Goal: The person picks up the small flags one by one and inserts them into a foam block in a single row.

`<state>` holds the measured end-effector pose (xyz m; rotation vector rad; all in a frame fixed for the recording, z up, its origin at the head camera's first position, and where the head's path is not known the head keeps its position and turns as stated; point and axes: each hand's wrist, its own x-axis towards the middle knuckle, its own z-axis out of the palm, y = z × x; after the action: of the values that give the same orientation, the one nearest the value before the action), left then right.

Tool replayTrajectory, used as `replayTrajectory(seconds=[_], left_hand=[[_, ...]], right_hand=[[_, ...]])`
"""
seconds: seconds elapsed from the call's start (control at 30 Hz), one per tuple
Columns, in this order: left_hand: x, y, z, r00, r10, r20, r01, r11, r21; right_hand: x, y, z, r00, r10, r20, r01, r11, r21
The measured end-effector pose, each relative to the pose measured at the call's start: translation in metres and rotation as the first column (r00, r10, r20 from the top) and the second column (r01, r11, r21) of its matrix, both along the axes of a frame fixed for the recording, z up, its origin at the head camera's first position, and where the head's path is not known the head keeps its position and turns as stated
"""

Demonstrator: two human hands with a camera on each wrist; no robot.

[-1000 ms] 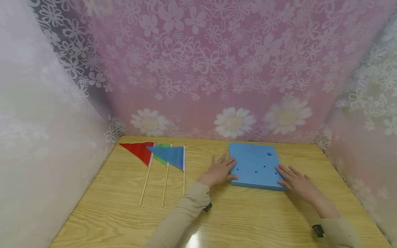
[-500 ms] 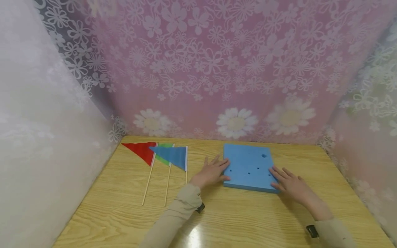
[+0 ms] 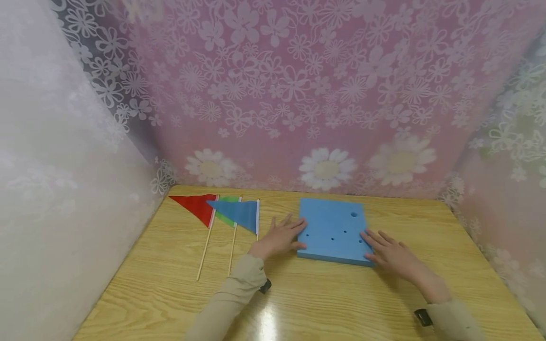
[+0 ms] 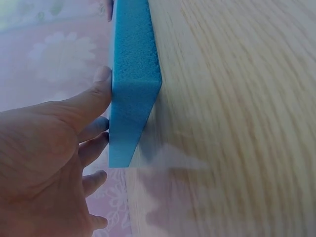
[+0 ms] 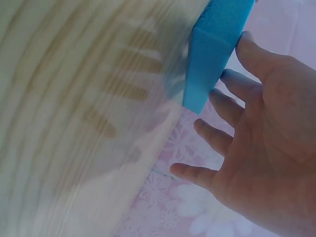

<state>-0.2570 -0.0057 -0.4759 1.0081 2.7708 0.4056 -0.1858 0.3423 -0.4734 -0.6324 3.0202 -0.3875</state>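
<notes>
A square blue foam block [image 3: 326, 218] lies flat on the table, with several small holes and a larger one near its far right corner. At its left edge my left hand [image 3: 279, 237] touches the top with outstretched fingers. My right hand [image 3: 394, 255] does likewise at the right edge, its fingertips close to a small hole. In the left wrist view, the thumb and some fingertips meet the upper edge of the foam block [image 4: 131, 98], while other fingers stay off it. The right wrist view has the thumb and nearby fingertips along the foam block [image 5: 212, 54].
To the left lie three pennants on thin sticks: red [image 3: 197, 206], green [image 3: 228, 218] and blue [image 3: 243, 213]. The blue one overlaps the green, and my left arm hides part of its stick. Flower-patterned curtains [image 3: 290, 94] enclose the wooden table [image 3: 141, 284] on three sides.
The foam block has slid left across the table toward the pennants, both hands moving along with it. The pennants shift slightly right in view as the head camera turns.
</notes>
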Motion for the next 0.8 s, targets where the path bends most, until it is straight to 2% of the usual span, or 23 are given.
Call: replayTrajectory(seconds=[0.1,0.23,0.33,0.47,0.67,0.8], left_hand=[[0.0,-0.006,0.0,1.0,0.004,0.008,-0.004,1.0,0.001],[0.002,-0.013,0.0,1.0,0.011,0.021,-0.011,1.0,0.002],[0.005,-0.019,0.001,0.999,0.021,0.032,-0.021,1.0,0.006],[0.007,-0.025,0.001,0.999,0.032,0.041,-0.033,0.999,0.015],[0.011,-0.036,0.0,0.998,0.053,0.019,-0.053,0.999,-0.006],[0.012,-0.045,0.0,0.998,0.063,0.026,-0.063,0.998,0.01]], right_hand=[[-0.001,-0.005,-0.003,0.999,0.013,-0.04,-0.013,1.0,-0.005],[-0.003,-0.006,-0.014,0.989,0.045,-0.138,-0.047,0.999,-0.005],[-0.005,-0.008,-0.019,0.986,0.059,-0.158,-0.061,0.998,-0.003],[-0.003,-0.016,-0.015,0.99,0.056,-0.127,-0.059,0.998,-0.025],[-0.003,-0.029,-0.009,0.996,0.056,-0.071,-0.056,0.998,0.002],[-0.001,-0.039,-0.001,0.997,0.065,-0.029,-0.064,0.998,0.008]])
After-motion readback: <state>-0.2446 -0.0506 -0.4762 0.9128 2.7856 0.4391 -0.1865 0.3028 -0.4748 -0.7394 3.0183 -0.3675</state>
